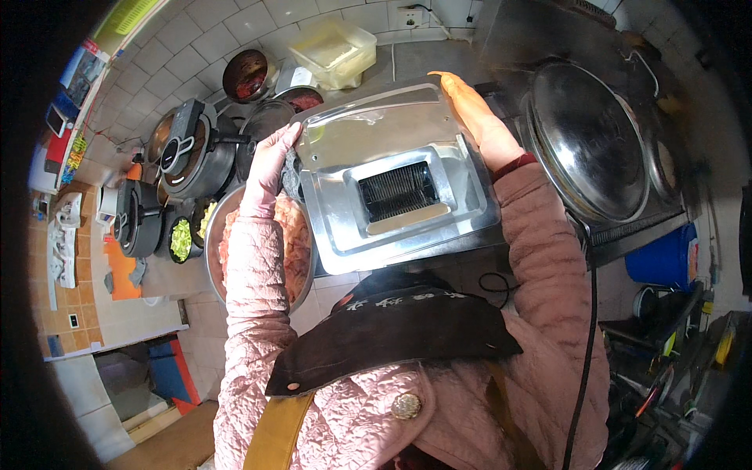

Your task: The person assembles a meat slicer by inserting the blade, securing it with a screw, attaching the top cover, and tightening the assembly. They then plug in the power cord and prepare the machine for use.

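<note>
Two bare hands on one machine in the head view, the only view: a silver stainless-steel, box-shaped machine (pixel 399 174) with a rectangular slot of thin dark slats, sits in front of the chest, between the forearms. Left hand (pixel 274 160) is at its upper-left corner, fingers close together, pinching the rim; thumb placement unclear. Right hand (pixel 478 121) lies along the upper-right edge, fingers long and near each other; whether they curl underneath is hidden, can't tell. Whether the machine is lifted or resting also can't be told. Wide round steel bowl (pixel 212 258) of raw pinkish meat (pixel 290 239) sits below the left sleeve (pixel 254 258); silver domed lid (pixel 587 141) right of the right hand. For a good hold, judged from here: share weight evenly between both sides, keep the machine level, keep fingertips on the outer rim away from the slats, keep the quilted cuff off the meat.
</note>
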Demonstrator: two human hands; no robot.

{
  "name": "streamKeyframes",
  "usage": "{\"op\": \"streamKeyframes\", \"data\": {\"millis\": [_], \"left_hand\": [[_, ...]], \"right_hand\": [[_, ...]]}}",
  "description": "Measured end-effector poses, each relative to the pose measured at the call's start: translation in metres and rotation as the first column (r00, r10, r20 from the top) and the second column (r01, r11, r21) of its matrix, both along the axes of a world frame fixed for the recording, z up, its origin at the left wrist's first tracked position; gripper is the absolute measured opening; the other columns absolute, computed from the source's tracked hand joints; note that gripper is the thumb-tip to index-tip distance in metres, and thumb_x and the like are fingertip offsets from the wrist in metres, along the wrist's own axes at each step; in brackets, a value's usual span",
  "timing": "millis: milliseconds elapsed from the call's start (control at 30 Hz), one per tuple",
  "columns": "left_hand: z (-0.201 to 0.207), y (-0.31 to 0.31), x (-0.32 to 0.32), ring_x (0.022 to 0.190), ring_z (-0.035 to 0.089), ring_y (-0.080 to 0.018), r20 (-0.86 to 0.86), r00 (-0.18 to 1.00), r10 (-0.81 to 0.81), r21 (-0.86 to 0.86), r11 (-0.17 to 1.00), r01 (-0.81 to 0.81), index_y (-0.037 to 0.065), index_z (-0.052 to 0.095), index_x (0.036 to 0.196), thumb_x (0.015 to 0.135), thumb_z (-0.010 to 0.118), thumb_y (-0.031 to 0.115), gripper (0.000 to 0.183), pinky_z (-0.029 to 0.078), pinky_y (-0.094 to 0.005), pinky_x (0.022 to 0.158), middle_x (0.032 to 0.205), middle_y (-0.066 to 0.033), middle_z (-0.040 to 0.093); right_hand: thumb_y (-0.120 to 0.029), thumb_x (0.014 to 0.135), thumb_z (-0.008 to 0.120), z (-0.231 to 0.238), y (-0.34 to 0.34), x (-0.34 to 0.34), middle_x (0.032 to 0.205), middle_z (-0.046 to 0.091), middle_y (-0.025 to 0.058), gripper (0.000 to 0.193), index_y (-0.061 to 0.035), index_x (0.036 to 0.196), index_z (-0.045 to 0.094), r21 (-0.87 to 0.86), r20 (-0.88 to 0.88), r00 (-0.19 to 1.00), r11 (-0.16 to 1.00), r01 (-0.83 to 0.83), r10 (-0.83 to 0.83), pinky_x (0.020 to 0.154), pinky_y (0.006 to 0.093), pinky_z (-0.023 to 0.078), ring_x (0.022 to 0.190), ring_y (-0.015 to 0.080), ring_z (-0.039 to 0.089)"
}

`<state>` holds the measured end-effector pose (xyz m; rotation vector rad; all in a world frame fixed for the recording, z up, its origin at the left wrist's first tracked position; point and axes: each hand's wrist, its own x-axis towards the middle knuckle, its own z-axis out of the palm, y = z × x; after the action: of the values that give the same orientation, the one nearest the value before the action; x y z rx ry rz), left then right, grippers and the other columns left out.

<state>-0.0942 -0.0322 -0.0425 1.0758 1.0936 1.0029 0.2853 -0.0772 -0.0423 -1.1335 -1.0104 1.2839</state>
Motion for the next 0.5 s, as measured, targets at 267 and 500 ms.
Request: {"op": "streamKeyframes", "data": {"millis": [267, 500], "left_hand": [[-0.001, 0.014, -0.001, 0.084, 0.063, -0.0069, -0.045, 0.998, -0.037, 0.033, 0.999, 0.038, 0.001, 0.075, 0.107, 0.094, 0.079, 0.028, 0.03, 0.049, -0.0215, 0.081, 0.096, 0.0001, 0.074], [-0.006, 0.02, -0.003, 0.087, 0.066, -0.0077, -0.014, 1.0, -0.021, 0.034, 0.999, 0.021, 0.001, 0.077, 0.108, 0.094, 0.078, 0.025, 0.028, 0.051, -0.0229, 0.083, 0.1, -0.0011, 0.076]], "right_hand": [[-0.039, 0.111, 0.048, -0.012, 0.028, 0.0, 0.138, 0.06, 0.0052, 0.046, -0.0082, 0.144, 0.054, -0.064, 0.146, 0.985, 0.993, 0.103, -0.093, 0.107, 0.0324, 0.043, 0.124, 0.0176, 0.054], [-0.04, 0.11, 0.05, -0.006, 0.034, -0.001, 0.143, 0.057, 0.0041, 0.048, -0.0056, 0.144, 0.054, -0.133, 0.026, 0.998, 0.989, 0.064, -0.061, 0.11, 0.0315, 0.039, 0.127, 0.0172, 0.052]]}}
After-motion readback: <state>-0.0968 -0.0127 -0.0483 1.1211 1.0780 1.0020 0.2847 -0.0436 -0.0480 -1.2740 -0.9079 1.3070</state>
